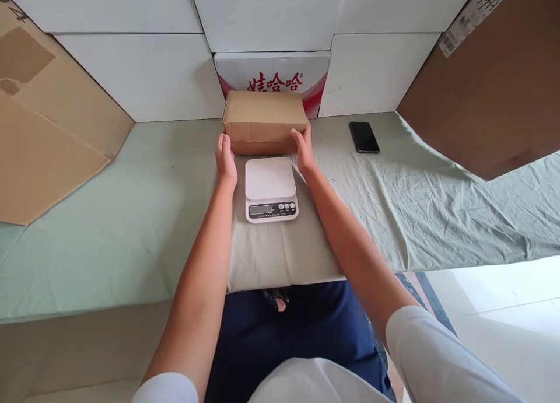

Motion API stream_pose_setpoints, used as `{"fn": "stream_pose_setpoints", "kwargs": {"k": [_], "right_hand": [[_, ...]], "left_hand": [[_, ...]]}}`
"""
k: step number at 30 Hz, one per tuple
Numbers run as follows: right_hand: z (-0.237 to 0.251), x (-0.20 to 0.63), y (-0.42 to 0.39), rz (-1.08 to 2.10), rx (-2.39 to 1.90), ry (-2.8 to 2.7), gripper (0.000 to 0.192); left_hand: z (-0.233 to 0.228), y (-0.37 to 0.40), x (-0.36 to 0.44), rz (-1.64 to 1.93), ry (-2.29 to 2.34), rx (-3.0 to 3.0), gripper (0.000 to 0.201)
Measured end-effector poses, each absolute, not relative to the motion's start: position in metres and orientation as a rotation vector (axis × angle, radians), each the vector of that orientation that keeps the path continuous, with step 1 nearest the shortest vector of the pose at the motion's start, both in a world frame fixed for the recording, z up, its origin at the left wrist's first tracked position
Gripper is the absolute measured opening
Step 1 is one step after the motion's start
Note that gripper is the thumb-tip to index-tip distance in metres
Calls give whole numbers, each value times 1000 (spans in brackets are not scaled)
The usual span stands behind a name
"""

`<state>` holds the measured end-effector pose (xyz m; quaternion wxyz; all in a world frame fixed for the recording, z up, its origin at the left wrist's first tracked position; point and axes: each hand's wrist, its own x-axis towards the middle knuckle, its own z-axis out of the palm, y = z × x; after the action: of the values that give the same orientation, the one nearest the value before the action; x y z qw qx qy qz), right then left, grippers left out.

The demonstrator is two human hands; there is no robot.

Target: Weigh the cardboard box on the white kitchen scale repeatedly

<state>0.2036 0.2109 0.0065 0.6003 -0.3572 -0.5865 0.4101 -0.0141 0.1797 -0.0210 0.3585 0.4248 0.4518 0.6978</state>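
Observation:
A small brown cardboard box point(265, 123) is gripped between my two hands, just behind a white kitchen scale point(270, 179). My left hand point(226, 159) presses on the box's left side, its fingers mostly hidden behind it. On the opposite side my right hand point(304, 150) holds the right end, with the thumb on the front face. The scale has a bare flat platform, and its small display point(261, 209) and round buttons face me. I cannot tell whether the box rests on the cloth or is slightly raised.
A pale green cloth point(131, 228) covers the table. A black phone point(364, 137) lies at the right. Behind the small box stands a white and red printed carton point(317, 79). Large cardboard sheets lean at the left point(52, 135) and right point(490, 100). White panels point(271, 18) close off the back.

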Motion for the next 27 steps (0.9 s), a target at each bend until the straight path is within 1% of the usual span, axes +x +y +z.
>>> {"fn": "stream_pose_setpoints", "kwargs": {"k": [5,10,12,14,17,20,23,27], "right_hand": [[1,207,211,960,-842,-1323,107],[-3,206,212,962,-838,-1353,100],[-6,208,217,960,-848,-1362,100],[-10,214,227,937,-879,-1343,104],[-15,236,245,902,-960,-1188,106],[-17,268,256,913,-1011,-970,95],[-18,291,257,921,-1020,-890,85],[-19,291,252,924,-1033,-889,77]], "left_hand": [[-28,181,-15,1775,1196,1056,78],[-31,181,-11,1803,1177,1096,70],[-31,182,-11,1809,1182,1099,66],[-30,182,-13,1827,1212,1080,67],[-27,180,-22,1900,1302,1043,76],[-24,176,-33,1936,1365,997,75],[-24,174,-36,1936,1358,912,71],[-24,177,-31,1935,1328,899,69]]}}
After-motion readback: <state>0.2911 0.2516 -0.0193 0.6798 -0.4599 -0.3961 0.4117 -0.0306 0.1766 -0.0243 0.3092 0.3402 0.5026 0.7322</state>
